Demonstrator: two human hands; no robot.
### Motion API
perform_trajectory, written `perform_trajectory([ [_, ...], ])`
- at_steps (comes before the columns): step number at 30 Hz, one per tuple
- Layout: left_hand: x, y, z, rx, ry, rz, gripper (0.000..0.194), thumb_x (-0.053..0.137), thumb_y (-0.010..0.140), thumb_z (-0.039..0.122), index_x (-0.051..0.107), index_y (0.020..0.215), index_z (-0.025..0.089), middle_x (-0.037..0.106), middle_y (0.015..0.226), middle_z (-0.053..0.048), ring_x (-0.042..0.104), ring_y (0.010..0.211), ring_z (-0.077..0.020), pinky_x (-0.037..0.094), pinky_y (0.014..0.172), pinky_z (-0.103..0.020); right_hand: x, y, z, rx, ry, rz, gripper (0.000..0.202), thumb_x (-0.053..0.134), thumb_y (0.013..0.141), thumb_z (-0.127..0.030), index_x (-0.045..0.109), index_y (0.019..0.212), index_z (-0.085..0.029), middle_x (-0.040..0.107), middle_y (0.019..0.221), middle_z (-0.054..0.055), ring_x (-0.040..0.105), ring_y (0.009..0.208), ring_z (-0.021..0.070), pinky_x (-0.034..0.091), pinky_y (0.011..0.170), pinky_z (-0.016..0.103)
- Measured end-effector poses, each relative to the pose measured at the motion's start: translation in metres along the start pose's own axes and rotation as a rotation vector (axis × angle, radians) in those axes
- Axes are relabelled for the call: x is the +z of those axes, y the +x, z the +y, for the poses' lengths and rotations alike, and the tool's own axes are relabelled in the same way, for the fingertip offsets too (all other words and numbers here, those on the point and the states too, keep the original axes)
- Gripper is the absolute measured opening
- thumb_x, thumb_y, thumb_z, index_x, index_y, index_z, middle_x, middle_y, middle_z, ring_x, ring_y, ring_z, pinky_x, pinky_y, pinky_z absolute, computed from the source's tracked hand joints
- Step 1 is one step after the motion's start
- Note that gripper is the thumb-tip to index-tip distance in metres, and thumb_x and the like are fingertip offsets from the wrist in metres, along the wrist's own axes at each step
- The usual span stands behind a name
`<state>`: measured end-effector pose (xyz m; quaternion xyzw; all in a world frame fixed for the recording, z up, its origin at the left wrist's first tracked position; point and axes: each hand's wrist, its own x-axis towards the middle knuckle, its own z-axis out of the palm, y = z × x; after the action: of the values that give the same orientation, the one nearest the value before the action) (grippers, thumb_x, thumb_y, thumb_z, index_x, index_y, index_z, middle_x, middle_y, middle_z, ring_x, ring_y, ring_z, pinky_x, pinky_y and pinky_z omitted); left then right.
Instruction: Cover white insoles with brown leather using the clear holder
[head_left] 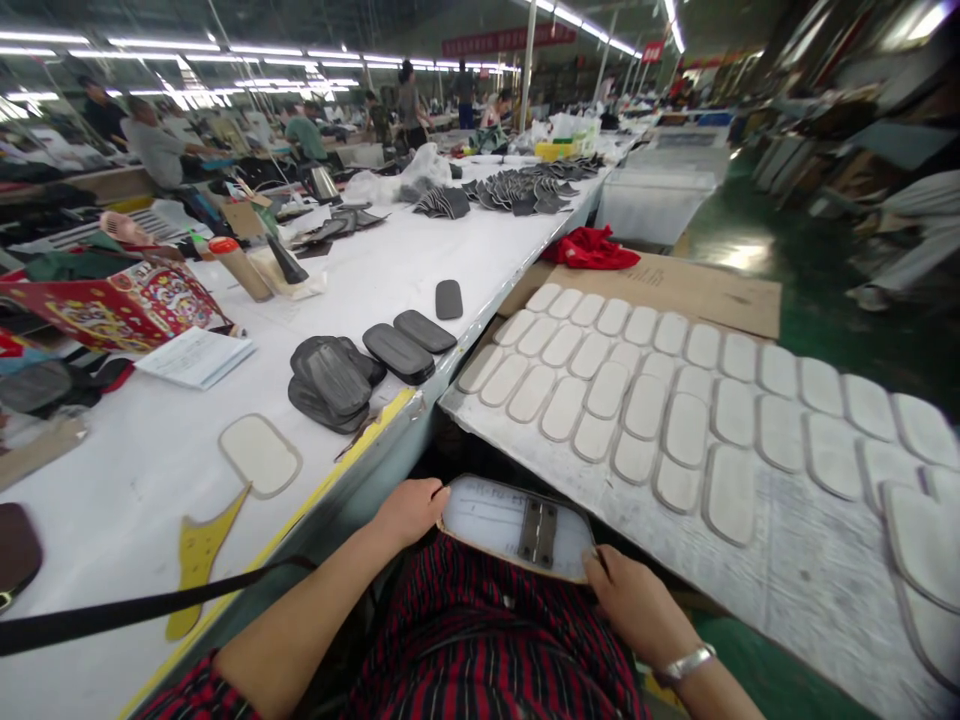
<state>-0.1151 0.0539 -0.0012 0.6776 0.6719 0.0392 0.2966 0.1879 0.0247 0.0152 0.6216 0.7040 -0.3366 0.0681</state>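
Observation:
My left hand (411, 512) pinches the left end of a rounded oblong panel (480, 522), and my right hand (634, 595) grips its right end. The panel lies over my lap, with a whitish face, handwritten marks and a dark hinge-like plate (538, 533) across it. To the right, rows of pale oval pads (643, 405) with grey rims lie on a grey board (802, 590). On the white table (360, 285) at left are a stack of dark oval pads (330, 380), smaller dark pads (401, 350) and one pale pad (259, 455).
A yellow curved template (196, 565) and a black strap (142, 605) lie near my left arm. Farther back are a red patterned box (127, 305), an orange-capped bottle (240, 268), a red cloth (592, 248) and dark cut pieces (517, 190). Other people work in the background.

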Motion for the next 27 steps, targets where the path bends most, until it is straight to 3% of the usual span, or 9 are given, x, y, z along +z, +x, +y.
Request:
perform_trajectory([
  [4, 0.002, 0.021, 0.007, 0.093, -0.011, -0.034, 0.035, 0.034, 0.084, 0.040, 0.061, 0.088, 0.017, 0.062, 0.090, -0.009, 0.054, 0.087, -0.0219, 0.036, 0.079, -0.029, -0.005, 0.015, -0.007, 0.045, -0.078, 0.109, 0.041, 0.027, 0.090, -0.033, 0.045, 0.117, -0.008, 0.064, 0.096, 0.018, 0.061, 0.087, 0.0266, 0.042, 0.074, 0.035],
  [6, 0.000, 0.031, 0.011, 0.138, -0.033, -0.057, 0.033, 0.034, 0.084, 0.036, 0.061, 0.093, 0.018, 0.062, 0.095, -0.007, 0.053, 0.092, -0.0205, 0.035, 0.082, -0.028, -0.008, 0.027, -0.008, 0.023, -0.116, 0.133, 0.037, 0.025, 0.091, -0.033, 0.051, 0.107, -0.013, 0.066, 0.087, 0.015, 0.062, 0.083, 0.0256, 0.042, 0.070, 0.034],
  [9, -0.005, 0.044, 0.013, 0.164, -0.078, -0.122, 0.034, 0.034, 0.083, 0.034, 0.063, 0.077, 0.017, 0.063, 0.079, -0.005, 0.055, 0.079, -0.0188, 0.037, 0.073, -0.026, -0.013, 0.044, -0.008, -0.027, -0.178, 0.111, 0.036, 0.023, 0.091, -0.027, 0.057, 0.088, -0.014, 0.065, 0.081, 0.014, 0.062, 0.078, 0.0253, 0.042, 0.067, 0.033],
  [12, -0.010, 0.051, 0.010, 0.152, -0.143, -0.191, 0.035, 0.037, 0.081, 0.034, 0.061, 0.063, 0.016, 0.060, 0.065, -0.003, 0.053, 0.066, -0.0160, 0.038, 0.063, -0.024, -0.018, 0.051, -0.005, -0.129, -0.186, 0.067, 0.031, 0.029, 0.089, -0.021, 0.058, 0.086, -0.012, 0.064, 0.089, 0.016, 0.060, 0.084, 0.0248, 0.041, 0.071, 0.032],
  [15, -0.013, 0.046, 0.005, 0.108, -0.218, -0.262, 0.034, 0.041, 0.079, 0.039, 0.063, 0.068, 0.015, 0.059, 0.061, 0.000, 0.052, 0.059, -0.0140, 0.037, 0.055, -0.022, -0.019, 0.046, -0.002, -0.157, -0.142, 0.030, 0.034, 0.026, 0.090, -0.022, 0.059, 0.083, -0.014, 0.064, 0.085, 0.012, 0.060, 0.082, 0.0211, 0.041, 0.071, 0.029],
  [18, -0.017, 0.030, -0.001, 0.041, -0.296, -0.267, 0.034, 0.049, 0.073, 0.044, 0.063, 0.084, 0.015, 0.061, 0.067, 0.000, 0.052, 0.056, -0.0128, 0.036, 0.048, -0.020, -0.014, 0.031, 0.001, -0.128, 0.002, 0.042, 0.036, 0.027, 0.091, -0.035, 0.058, 0.084, -0.017, 0.064, 0.084, 0.008, 0.060, 0.080, 0.0187, 0.042, 0.069, 0.027],
  [21, -0.018, 0.012, -0.007, -0.020, -0.331, -0.193, 0.023, 0.053, 0.068, 0.037, 0.061, 0.069, 0.015, 0.056, 0.059, 0.001, 0.050, 0.055, -0.0122, 0.034, 0.049, -0.021, -0.004, 0.016, 0.005, -0.028, 0.096, 0.039, 0.039, 0.034, 0.086, -0.047, 0.057, 0.078, -0.017, 0.064, 0.078, 0.009, 0.060, 0.074, 0.0200, 0.042, 0.064, 0.027],
  [23, -0.016, 0.007, -0.010, -0.054, -0.355, -0.168, 0.021, 0.051, 0.068, 0.032, 0.055, 0.056, 0.015, 0.050, 0.051, 0.002, 0.048, 0.054, -0.0121, 0.035, 0.052, -0.022, 0.000, 0.010, 0.005, 0.024, 0.089, 0.023, 0.038, 0.036, 0.085, -0.045, 0.057, 0.073, -0.016, 0.063, 0.073, 0.009, 0.060, 0.071, 0.0204, 0.041, 0.061, 0.027],
  [27, -0.007, 0.010, -0.011, -0.166, -0.480, -0.211, 0.016, 0.045, 0.065, 0.026, 0.049, 0.053, 0.016, 0.048, 0.046, 0.002, 0.051, 0.049, -0.0127, 0.040, 0.050, -0.023, -0.002, 0.004, 0.001, 0.017, 0.065, 0.006, 0.032, 0.037, 0.086, -0.036, 0.061, 0.080, -0.015, 0.062, 0.075, 0.010, 0.060, 0.073, 0.0206, 0.041, 0.062, 0.026],
])
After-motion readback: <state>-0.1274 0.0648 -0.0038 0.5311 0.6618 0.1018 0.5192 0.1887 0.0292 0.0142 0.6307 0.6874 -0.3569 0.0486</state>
